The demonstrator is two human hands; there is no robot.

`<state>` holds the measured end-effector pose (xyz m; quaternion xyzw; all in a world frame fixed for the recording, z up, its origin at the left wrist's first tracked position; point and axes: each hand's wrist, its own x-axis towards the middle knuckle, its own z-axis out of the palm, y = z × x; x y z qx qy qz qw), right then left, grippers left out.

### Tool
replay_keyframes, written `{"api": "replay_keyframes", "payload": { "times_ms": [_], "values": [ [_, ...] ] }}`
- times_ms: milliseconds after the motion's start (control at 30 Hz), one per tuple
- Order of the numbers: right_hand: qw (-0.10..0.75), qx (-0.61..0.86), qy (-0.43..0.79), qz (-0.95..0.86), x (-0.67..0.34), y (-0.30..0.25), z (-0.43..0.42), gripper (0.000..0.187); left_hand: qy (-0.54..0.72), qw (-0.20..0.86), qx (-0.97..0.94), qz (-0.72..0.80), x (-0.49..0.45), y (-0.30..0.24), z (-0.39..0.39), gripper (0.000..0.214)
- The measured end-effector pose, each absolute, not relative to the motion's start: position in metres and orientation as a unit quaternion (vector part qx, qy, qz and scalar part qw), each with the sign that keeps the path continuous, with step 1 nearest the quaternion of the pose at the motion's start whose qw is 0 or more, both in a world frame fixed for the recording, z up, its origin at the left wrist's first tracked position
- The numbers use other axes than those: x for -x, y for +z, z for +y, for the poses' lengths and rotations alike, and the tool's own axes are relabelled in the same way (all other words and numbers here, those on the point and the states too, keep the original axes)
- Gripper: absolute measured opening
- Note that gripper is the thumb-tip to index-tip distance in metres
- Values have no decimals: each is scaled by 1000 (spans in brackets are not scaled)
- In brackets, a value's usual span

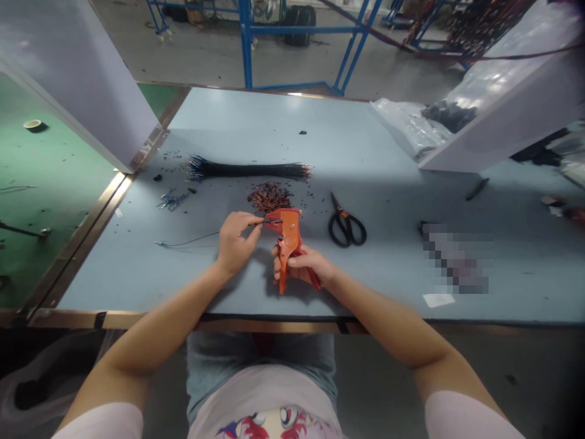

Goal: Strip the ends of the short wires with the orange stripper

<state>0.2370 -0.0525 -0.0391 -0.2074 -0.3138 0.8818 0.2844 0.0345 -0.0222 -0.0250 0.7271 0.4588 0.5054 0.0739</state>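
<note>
Behind the light blue table [183, 286], blue metal racks [247, 55] stand on a grey floor [196, 61]. Near the middle of the table, the right hand [308, 266] is closed around the orange pliers [290, 235], at the handles. Just to the left, the left hand [237, 241] pinches a thin wire [196, 239]; one end reaches the head of the pliers, and the other end points to the left. Farther away there is a pile of small scraps [269, 197] and, behind it, a bundle of dark wires [251, 171]. Black scissors [347, 228] lie to the right.
</note>
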Motion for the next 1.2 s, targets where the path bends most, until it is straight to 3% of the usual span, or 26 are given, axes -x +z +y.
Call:
{"api": "replay_keyframes", "payload": {
  "times_ms": [467,733,1200],
  "values": [
    [329,213,879,-273,-236,-40,-50,39,472,104,-720,498,-29,-27,-13,9],
    [313,215,878,-291,-235,-40,-50,41,408,162,-713,547,-27,-31,-10,13],
    [298,199,878,-316,-235,-40,-50,42,316,166,-704,613,-30,-28,-15,28]
  ]
}}
